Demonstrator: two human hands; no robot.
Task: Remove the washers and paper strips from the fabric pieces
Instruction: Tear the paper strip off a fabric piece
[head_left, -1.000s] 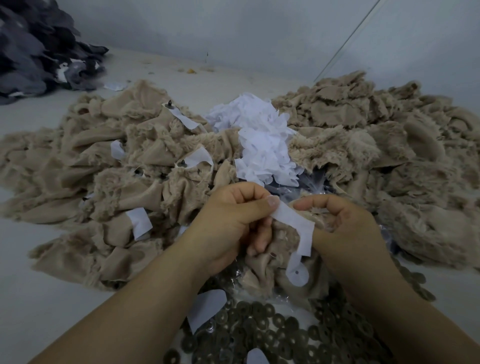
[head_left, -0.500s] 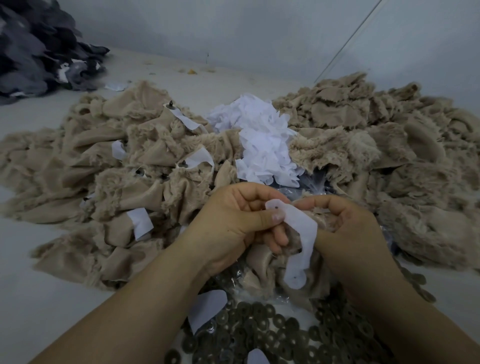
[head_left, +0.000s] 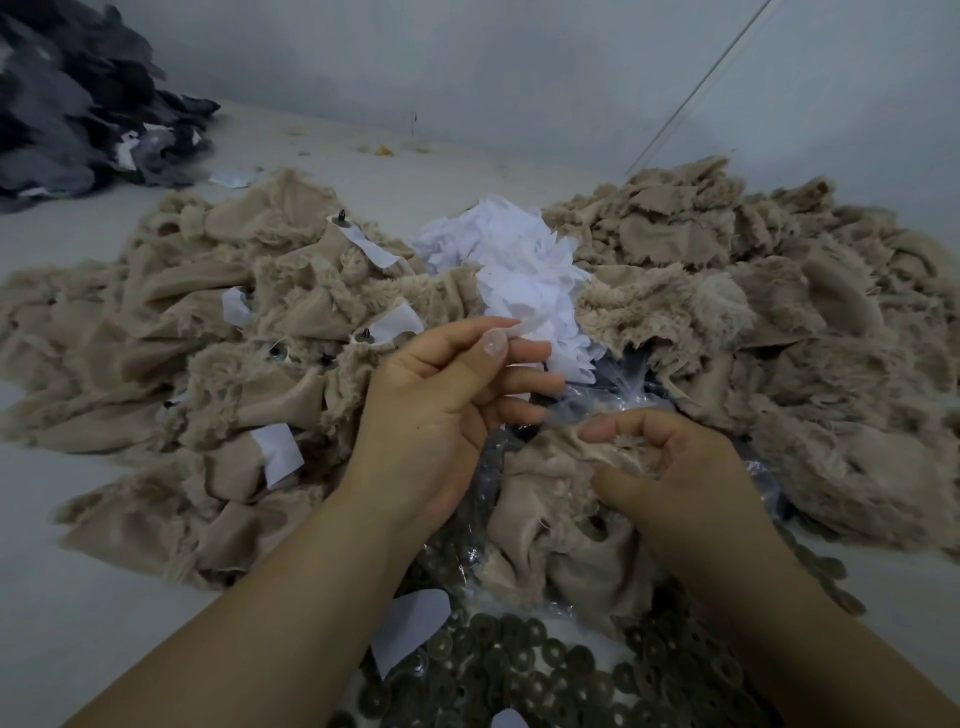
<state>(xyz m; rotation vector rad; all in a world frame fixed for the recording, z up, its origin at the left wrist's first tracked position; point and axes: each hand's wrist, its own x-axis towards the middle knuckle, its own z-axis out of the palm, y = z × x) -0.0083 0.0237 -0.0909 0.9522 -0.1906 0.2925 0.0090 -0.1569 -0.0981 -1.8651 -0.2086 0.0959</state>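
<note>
My left hand (head_left: 441, 415) is lifted toward the white pile of paper strips (head_left: 524, 270) and pinches a blurred white paper strip (head_left: 522, 326) between thumb and forefinger at the pile's near edge. Lower and to the right, my right hand (head_left: 685, 493) grips a beige furry fabric piece (head_left: 540, 499) that hangs crumpled over a clear plastic bag (head_left: 613, 387). A heap of dark round washers (head_left: 519, 670) lies under my forearms at the bottom. The left beige fabric pile (head_left: 208, 338) still carries white strips and small black studs.
A second beige fabric pile (head_left: 779, 312) without strips fills the right side. Dark grey fabric (head_left: 67, 104) is heaped at the far left corner. A loose paper strip (head_left: 410, 623) lies beside the washers. A grey wall stands behind the piles.
The paper strip has come off the fabric piece. My left hand has carried it up and away to the paper pile, while my right hand keeps the fabric and has sunk slightly.
</note>
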